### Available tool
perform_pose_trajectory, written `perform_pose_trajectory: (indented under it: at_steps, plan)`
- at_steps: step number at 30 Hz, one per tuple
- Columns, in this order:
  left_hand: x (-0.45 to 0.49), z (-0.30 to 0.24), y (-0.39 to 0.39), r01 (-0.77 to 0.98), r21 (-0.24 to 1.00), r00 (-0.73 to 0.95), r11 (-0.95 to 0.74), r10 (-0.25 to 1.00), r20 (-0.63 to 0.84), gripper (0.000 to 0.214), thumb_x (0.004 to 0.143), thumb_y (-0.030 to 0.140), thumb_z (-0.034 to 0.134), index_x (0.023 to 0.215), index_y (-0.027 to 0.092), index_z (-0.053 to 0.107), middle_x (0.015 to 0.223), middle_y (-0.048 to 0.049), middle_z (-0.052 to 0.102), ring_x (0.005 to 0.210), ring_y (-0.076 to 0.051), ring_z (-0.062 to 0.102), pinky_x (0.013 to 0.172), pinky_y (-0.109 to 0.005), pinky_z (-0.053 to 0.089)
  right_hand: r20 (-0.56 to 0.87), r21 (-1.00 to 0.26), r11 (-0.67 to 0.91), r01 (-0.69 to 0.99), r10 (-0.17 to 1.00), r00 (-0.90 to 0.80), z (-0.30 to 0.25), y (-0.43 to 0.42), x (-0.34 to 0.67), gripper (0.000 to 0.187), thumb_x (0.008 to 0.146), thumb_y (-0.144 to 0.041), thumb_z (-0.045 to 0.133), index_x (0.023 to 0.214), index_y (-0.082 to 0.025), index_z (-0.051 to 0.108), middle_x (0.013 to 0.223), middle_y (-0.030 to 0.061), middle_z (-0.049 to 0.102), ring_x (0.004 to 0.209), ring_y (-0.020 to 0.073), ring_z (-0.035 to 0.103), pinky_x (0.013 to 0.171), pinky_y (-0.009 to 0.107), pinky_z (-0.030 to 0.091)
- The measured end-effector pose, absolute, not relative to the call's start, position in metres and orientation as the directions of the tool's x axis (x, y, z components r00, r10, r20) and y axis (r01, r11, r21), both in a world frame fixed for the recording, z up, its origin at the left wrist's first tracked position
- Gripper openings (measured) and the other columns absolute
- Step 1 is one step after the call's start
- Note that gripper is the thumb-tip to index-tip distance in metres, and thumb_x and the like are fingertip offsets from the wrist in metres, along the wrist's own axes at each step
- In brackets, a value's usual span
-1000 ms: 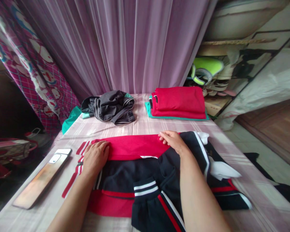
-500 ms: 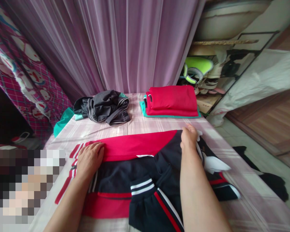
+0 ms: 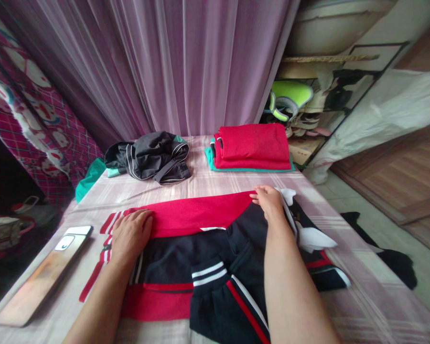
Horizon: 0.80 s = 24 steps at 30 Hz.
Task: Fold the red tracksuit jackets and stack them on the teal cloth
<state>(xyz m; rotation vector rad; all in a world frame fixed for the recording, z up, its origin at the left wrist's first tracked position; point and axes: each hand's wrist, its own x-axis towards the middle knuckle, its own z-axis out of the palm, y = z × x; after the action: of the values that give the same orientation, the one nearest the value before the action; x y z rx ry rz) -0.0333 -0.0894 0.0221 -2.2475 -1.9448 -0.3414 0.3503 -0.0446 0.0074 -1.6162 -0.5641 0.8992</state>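
A red and black track jacket (image 3: pixel 186 258) with white stripes lies partly folded across the table in front of me. One black sleeve with a white-striped cuff (image 3: pixel 208 274) lies over its body, pointing toward me. My left hand (image 3: pixel 132 234) rests flat, fingers together and outstretched, on the striped hem at the left. At the far folded edge, where red meets black near the shoulder, my right hand (image 3: pixel 268 201) pinches the fabric between thumb and fingers. White pieces (image 3: pixel 313 237) of the jacket stick out right of that wrist.
Behind the jacket, a crumpled dark garment (image 3: pixel 152 157) lies at left and a folded red and green stack (image 3: pixel 252 148) at right. A phone (image 3: pixel 45 277) lies at the table's left edge. Purple curtains (image 3: pixel 200 67) hang behind; a shelf with a neon visor (image 3: pixel 294 95) stands at right.
My right hand has moved slightly left along the jacket's far edge, and its fingers now pinch the fold. My left hand stays on the hem. The view has shifted a little.
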Motion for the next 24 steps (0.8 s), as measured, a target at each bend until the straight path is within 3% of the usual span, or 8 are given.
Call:
perform_pose_trajectory:
  at_steps: [2, 6, 11, 18, 21, 24]
  plan:
    - [-0.032, 0.022, -0.09, 0.983, 0.047, 0.156, -0.177, 0.943, 0.293, 0.045, 0.098, 0.04, 0.034, 0.107, 0.02, 0.074, 0.113, -0.0109, 0.076, 0.108, -0.029, 0.068, 0.1, -0.049, 0.045, -0.187, -0.977, -0.211, -0.04, 0.74, 0.646, 0.005, -0.042, 0.352, 0.008, 0.08, -0.012, 0.061, 0.074, -0.017, 0.063, 0.062, -0.0003, 0.069, 0.054, 0.0104, 0.067, 0.042, 0.013, 0.047]
    - [-0.021, 0.02, -0.092, 0.935, 0.113, 0.279, -0.337, 0.894, 0.35, 0.042, 0.099, 0.043, 0.039, 0.109, 0.021, 0.073, 0.112, -0.0097, 0.076, 0.108, -0.029, 0.068, 0.107, -0.054, 0.039, -0.167, -0.972, -0.23, 0.039, 0.803, 0.572, 0.006, -0.043, 0.352, 0.007, 0.081, -0.018, 0.063, 0.076, -0.016, 0.066, 0.065, 0.0008, 0.071, 0.045, 0.0081, 0.06, 0.036, 0.013, 0.041]
    - [0.005, 0.015, -0.096, 0.751, 0.255, 0.566, -0.609, 0.793, 0.227, 0.036, 0.096, 0.046, 0.051, 0.119, 0.025, 0.07, 0.12, -0.007, 0.073, 0.111, -0.024, 0.066, 0.099, -0.042, 0.05, -0.206, -0.963, -0.267, 0.046, 0.832, 0.515, 0.01, -0.045, 0.346, 0.008, 0.082, -0.019, 0.063, 0.076, -0.015, 0.067, 0.068, 0.0022, 0.072, 0.044, 0.007, 0.059, 0.036, 0.013, 0.039]
    - [0.01, 0.016, -0.099, 0.733, 0.325, 0.558, -0.597, 0.802, 0.216, 0.025, 0.097, 0.035, 0.053, 0.097, 0.023, 0.075, 0.093, -0.0047, 0.075, 0.086, -0.019, 0.069, 0.079, -0.033, 0.052, -0.147, -0.968, -0.224, 0.113, 0.871, 0.469, 0.012, -0.044, 0.34, 0.011, 0.083, -0.024, 0.063, 0.079, -0.016, 0.068, 0.072, 0.0033, 0.073, 0.05, 0.0085, 0.062, 0.039, 0.013, 0.04]
    - [0.009, 0.02, -0.1, 0.723, 0.372, 0.558, -0.581, 0.81, 0.18, 0.024, 0.096, 0.036, 0.054, 0.093, 0.023, 0.073, 0.092, -0.004, 0.075, 0.086, -0.018, 0.068, 0.079, -0.032, 0.052, -0.082, -0.974, -0.159, 0.164, 0.914, 0.396, 0.009, -0.043, 0.335, 0.013, 0.085, -0.028, 0.062, 0.083, -0.017, 0.069, 0.076, 0.0035, 0.074, 0.055, 0.01, 0.066, 0.043, 0.015, 0.044]
    - [0.006, 0.023, -0.099, 0.76, 0.37, 0.519, -0.534, 0.842, 0.149, 0.029, 0.096, 0.044, 0.053, 0.094, 0.023, 0.072, 0.103, -0.0052, 0.075, 0.096, -0.021, 0.068, 0.088, -0.036, 0.051, -0.083, -0.938, -0.17, 0.301, 0.956, 0.283, 0.004, -0.041, 0.333, 0.014, 0.086, -0.028, 0.06, 0.086, -0.018, 0.07, 0.078, 0.0035, 0.075, 0.058, 0.0114, 0.068, 0.049, 0.017, 0.047]
